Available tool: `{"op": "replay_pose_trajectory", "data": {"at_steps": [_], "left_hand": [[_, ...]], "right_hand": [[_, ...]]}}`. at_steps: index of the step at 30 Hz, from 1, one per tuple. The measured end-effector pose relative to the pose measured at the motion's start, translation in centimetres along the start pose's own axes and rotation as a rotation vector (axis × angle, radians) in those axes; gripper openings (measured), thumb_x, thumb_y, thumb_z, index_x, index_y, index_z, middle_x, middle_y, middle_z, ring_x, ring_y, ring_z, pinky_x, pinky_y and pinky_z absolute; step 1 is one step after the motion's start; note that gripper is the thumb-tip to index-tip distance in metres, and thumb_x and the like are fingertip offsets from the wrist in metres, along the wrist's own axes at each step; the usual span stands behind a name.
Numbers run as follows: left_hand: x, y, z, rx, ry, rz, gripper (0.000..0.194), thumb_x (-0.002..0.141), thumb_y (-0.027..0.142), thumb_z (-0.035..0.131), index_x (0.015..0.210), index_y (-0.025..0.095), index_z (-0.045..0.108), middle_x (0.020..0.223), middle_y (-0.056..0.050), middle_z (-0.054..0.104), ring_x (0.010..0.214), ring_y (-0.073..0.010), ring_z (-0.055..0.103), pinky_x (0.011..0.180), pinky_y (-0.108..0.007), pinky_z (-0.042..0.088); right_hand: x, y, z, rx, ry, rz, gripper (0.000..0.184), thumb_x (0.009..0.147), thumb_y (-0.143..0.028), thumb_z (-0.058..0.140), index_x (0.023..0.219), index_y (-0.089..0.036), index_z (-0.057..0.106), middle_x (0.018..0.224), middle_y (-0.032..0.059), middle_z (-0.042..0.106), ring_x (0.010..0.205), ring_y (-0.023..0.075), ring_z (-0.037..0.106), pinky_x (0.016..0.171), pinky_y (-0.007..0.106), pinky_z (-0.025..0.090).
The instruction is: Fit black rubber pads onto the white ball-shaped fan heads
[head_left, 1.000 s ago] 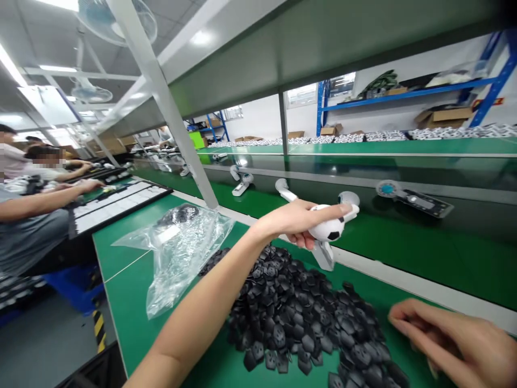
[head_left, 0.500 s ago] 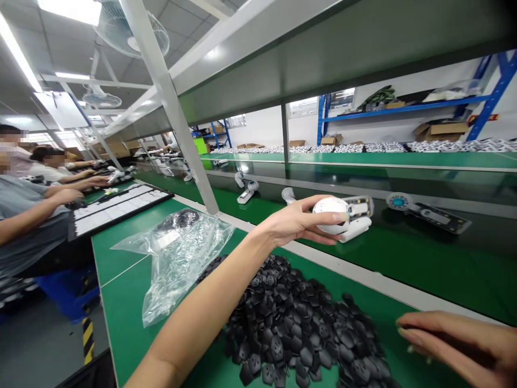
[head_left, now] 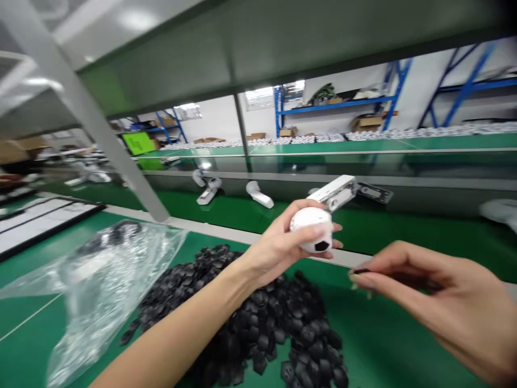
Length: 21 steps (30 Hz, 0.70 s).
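Note:
My left hand (head_left: 278, 242) is wrapped round the round head of a white handheld device (head_left: 319, 223), whose handle points up and to the right. My right hand (head_left: 424, 302) is lifted beside it, its fingertips pinched on a small black piece (head_left: 361, 271). Below both hands a pile of small black plastic pieces (head_left: 258, 318) lies on the green bench (head_left: 379, 345).
A clear plastic bag (head_left: 100, 280) lies left of the pile. Behind the bench runs a green conveyor belt (head_left: 404, 226) carrying white devices (head_left: 260, 195) and a flat grey part (head_left: 374, 192). A slanted metal post (head_left: 100, 145) rises at the left. Blue racks stand at the back.
My left hand has brought the white device back from the belt and turned it upward. My right hand rose from the pile holding a black piece. The view swung right.

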<state>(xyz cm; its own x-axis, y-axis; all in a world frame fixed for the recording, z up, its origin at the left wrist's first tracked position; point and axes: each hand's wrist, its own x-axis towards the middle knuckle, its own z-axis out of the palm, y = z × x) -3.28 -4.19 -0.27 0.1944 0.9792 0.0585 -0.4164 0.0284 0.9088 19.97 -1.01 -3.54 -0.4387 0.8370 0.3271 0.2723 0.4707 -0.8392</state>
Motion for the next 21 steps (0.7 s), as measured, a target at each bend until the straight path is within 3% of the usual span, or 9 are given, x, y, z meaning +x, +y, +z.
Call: {"op": "replay_pose_trajectory", "data": {"at_steps": [2, 4, 9, 14, 21], "left_hand": [[-0.2, -0.5, 0.8, 0.039, 0.039, -0.003, 0.036, 0.091, 0.045, 0.083, 0.111, 0.021, 0.063, 0.111, -0.010, 0.074, 0.094, -0.0218, 0.073, 0.076, -0.029, 0.062], [-0.4, -1.0, 1.5, 0.081, 0.069, -0.019, 0.033, 0.094, 0.047, 0.079, 0.108, 0.021, 0.064, 0.109, -0.007, 0.073, 0.094, -0.0197, 0.071, 0.076, -0.027, 0.062], [-0.7, -2.7, 2.3, 0.239, 0.110, 0.064, 0.033, 0.098, 0.053, 0.074, 0.103, 0.021, 0.067, 0.107, -0.003, 0.071, 0.085, -0.0131, 0.063, 0.072, -0.019, 0.052], [-1.0, -3.2, 2.1, 0.508, 0.132, 0.217, 0.035, 0.102, 0.060, 0.065, 0.108, 0.026, 0.072, 0.118, -0.002, 0.072, 0.090, -0.0150, 0.062, 0.073, -0.022, 0.047], [-1.4, -3.1, 2.1, 0.704, 0.129, 0.393, 0.023, 0.109, 0.047, 0.058, 0.114, 0.034, 0.077, 0.118, 0.000, 0.071, 0.096, -0.0143, 0.064, 0.080, -0.023, 0.048]], "right_hand": [[0.3, -2.0, -0.1, 0.131, 0.017, 0.109, 0.035, 0.085, -0.056, 0.087, 0.074, -0.023, 0.078, 0.072, 0.0034, 0.075, 0.063, 0.0195, 0.071, 0.058, 0.022, 0.059], [0.5, -3.0, 0.0, 0.298, 0.032, 0.157, 0.032, 0.084, -0.051, 0.089, 0.075, -0.022, 0.078, 0.071, 0.0030, 0.073, 0.065, 0.0183, 0.070, 0.060, 0.021, 0.058], [1.0, -3.0, 0.1, 0.614, -0.075, 0.244, 0.025, 0.076, -0.035, 0.098, 0.077, -0.020, 0.078, 0.072, 0.0010, 0.075, 0.069, 0.0140, 0.072, 0.068, 0.017, 0.060], [0.9, -2.9, 0.2, 0.693, -0.150, 0.286, 0.024, 0.074, -0.027, 0.100, 0.076, -0.018, 0.078, 0.073, -0.0003, 0.075, 0.068, 0.0113, 0.071, 0.068, 0.014, 0.058], [0.8, -3.3, 0.6, 0.740, -0.162, 0.307, 0.022, 0.071, -0.025, 0.101, 0.074, -0.018, 0.080, 0.073, -0.0004, 0.075, 0.069, 0.0111, 0.071, 0.069, 0.013, 0.060]]}}
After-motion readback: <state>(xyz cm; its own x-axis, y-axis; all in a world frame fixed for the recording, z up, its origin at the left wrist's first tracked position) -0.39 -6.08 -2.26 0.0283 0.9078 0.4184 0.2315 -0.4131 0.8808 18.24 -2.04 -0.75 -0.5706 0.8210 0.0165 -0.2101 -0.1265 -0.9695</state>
